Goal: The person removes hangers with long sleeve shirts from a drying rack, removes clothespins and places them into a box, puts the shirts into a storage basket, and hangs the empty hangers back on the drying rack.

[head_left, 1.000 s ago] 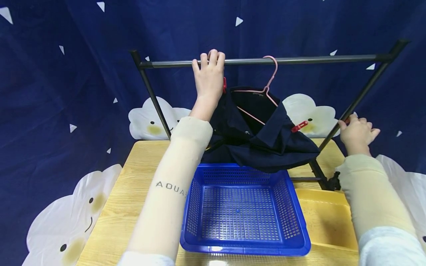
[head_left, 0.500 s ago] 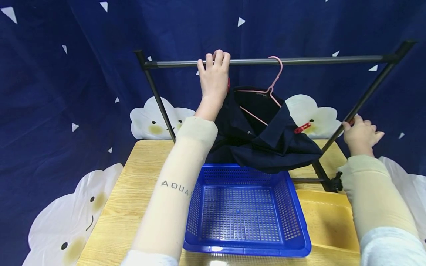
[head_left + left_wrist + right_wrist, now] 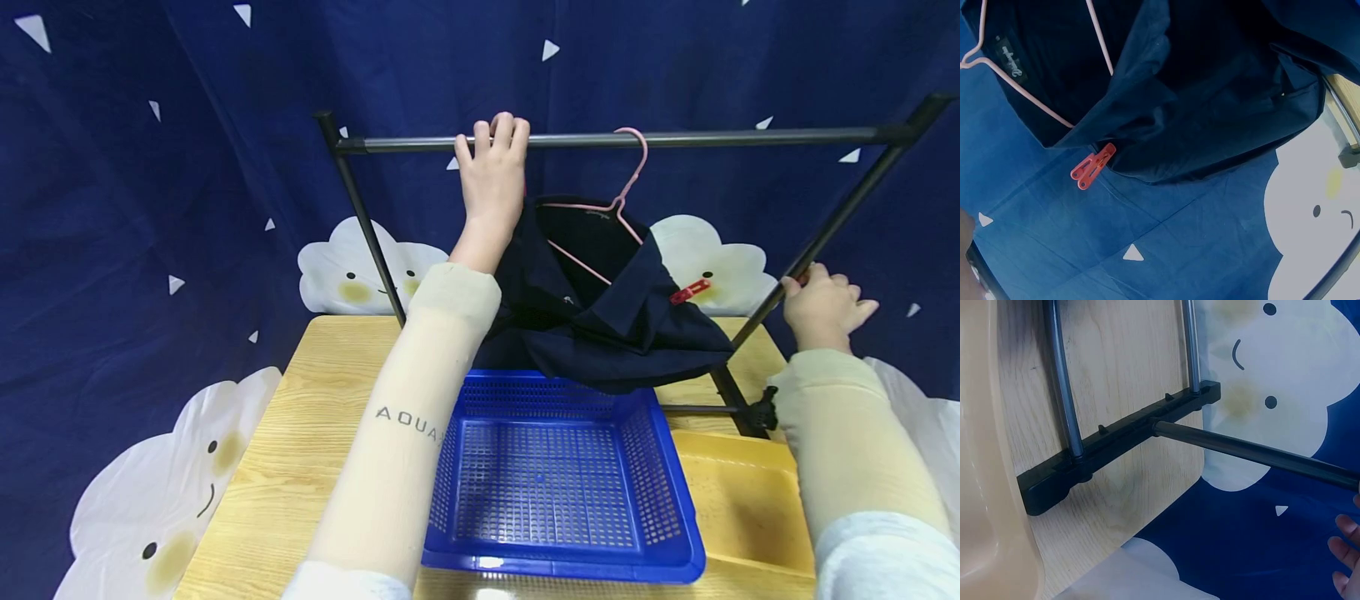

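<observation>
My left hand (image 3: 493, 179) lies over the top bar (image 3: 712, 139) of a black clothes rack, its fingers curled round it. To its right, a pink hanger (image 3: 633, 177) hooks on the bar and carries a dark navy collared shirt (image 3: 622, 333). One red clothespin (image 3: 690, 291) clips the shirt's right shoulder; another red clothespin (image 3: 1092, 166) on the other shoulder shows in the left wrist view. My right hand (image 3: 823, 308) holds the rack's right upright (image 3: 840, 217) between thumb and index finger, the other fingers loose. Only its fingertips (image 3: 1342, 553) enter the right wrist view.
Below the shirt stands a blue perforated basket (image 3: 562, 569) on a wooden table (image 3: 330, 375). A yellow tray (image 3: 742, 492) sits to its right, near the rack's black foot (image 3: 1116, 447). Behind hangs a dark blue curtain (image 3: 405, 58) with white clouds and triangles.
In the head view the rack, shirt and both hands have shifted slightly to the right; the basket and table have shifted less. Both hands keep the same hold on the rack.
</observation>
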The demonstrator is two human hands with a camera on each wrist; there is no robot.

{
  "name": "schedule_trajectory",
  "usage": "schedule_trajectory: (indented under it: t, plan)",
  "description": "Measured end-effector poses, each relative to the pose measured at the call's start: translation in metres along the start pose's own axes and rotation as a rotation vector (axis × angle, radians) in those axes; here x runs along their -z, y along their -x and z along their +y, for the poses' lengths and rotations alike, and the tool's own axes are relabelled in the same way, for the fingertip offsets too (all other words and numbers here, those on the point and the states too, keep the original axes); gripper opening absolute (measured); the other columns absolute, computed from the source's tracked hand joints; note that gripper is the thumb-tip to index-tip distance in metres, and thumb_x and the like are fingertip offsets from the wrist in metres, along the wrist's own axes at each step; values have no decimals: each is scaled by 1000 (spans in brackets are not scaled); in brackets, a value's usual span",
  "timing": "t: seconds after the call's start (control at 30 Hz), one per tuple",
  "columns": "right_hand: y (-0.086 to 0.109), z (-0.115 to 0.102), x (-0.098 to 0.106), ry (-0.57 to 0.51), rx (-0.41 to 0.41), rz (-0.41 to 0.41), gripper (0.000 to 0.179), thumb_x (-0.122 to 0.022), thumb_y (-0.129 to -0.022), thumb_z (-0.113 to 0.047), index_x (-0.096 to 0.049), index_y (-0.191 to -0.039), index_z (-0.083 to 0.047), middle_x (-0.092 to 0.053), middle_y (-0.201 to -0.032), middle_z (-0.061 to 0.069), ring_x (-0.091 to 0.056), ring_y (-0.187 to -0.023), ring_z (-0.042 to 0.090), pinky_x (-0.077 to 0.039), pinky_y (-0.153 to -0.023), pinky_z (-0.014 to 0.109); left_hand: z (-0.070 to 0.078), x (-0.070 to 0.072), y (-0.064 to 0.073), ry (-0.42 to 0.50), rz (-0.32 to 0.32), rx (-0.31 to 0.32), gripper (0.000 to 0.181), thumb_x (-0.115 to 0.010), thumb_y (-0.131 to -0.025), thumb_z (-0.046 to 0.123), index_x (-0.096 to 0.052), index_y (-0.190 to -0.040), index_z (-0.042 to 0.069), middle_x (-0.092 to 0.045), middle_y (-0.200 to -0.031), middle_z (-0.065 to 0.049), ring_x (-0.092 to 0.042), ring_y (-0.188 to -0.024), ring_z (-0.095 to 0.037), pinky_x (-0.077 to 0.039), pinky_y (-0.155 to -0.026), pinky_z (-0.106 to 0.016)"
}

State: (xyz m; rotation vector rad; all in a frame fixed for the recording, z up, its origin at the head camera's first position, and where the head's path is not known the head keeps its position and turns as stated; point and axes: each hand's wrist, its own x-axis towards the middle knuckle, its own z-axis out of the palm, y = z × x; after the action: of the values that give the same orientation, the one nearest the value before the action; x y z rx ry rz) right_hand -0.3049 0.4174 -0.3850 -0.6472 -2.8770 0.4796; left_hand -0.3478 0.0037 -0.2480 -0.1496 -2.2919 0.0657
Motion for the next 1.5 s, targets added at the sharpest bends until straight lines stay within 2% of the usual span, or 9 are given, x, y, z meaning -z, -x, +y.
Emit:
schedule_trajectory:
  t: [0.27,0.6,0.8,0.9,1.0,1.1,1.2,1.33,1.5]
  plan:
    - [-1,0,1,-4,-8,-11,57,-25,-97,-43,-31,-127,5,-30,-122,40,-23,-116,57,-2,-98,66,0,-2,0,7,34,9,24,-33,-98,26,-44,-118,19,-44,-117,1,-36,-111,-21,-26,-95,-43]
    - [4,-4,1,-24,-11,9,52,-26,-97,-39,-34,-123,5,-32,-119,39,-25,-114,57,-4,-98,65,-3,0,5,43,53,6,27,-40,-96,26,-46,-120,18,-44,-120,0,-37,-112,-22,-26,-96,-43]
    - [4,-1,1,-37,-14,20,52,-26,-97,-40,-34,-123,5,-34,-119,39,-28,-113,57,-5,-98,65,-8,-1,16,131,15,-8,41,-41,-94,29,-40,-133,15,-37,-135,-5,-31,-122,-24,-22,-100,-41]
    - [5,1,0,-46,-13,31,53,-26,-97,-40,-33,-125,5,-34,-119,39,-27,-113,57,-5,-98,66,-12,-6,24,190,64,-23,43,-41,-94,27,-39,-134,13,-36,-137,-7,-31,-123,-25,-21,-101,-41]
    - [5,3,-1,-64,-3,44,53,-27,-97,-39,-33,-125,5,-35,-118,39,-28,-113,58,-6,-97,66,-23,-20,36,227,191,-45,38,-42,-91,23,-45,-127,10,-42,-132,-8,-35,-119,-25,-23,-100,-41]
    - [5,4,-3,-74,2,50,53,-27,-97,-40,-33,-126,4,-35,-118,39,-28,-112,57,-6,-96,66,-40,-40,51,240,329,-61,31,-48,-87,18,-51,-116,7,-49,-122,-9,-41,-111,-26,-27,-96,-42]
    - [4,5,-4,-72,-1,51,54,-26,-97,-41,-32,-127,4,-35,-119,39,-28,-113,57,-5,-97,66,-62,-60,69,233,411,-56,27,-53,-84,15,-55,-109,5,-53,-112,-11,-46,-102,-27,-30,-91,-43]
    - [4,6,-3,-68,4,54,55,-26,-97,-41,-31,-129,3,-35,-120,39,-27,-114,57,-6,-97,66,-91,-81,91,214,420,8,23,-53,-84,15,-56,-104,2,-55,-102,-13,-47,-92,-30,-32,-86,-44]
    - [4,6,-3,-65,11,54,56,-26,-97,-42,-30,-131,2,-35,-120,40,-27,-114,57,-6,-96,66,-123,-96,115,149,354,138,24,-53,-83,18,-54,-100,1,-53,-98,-15,-45,-88,-33,-33,-83,-45]
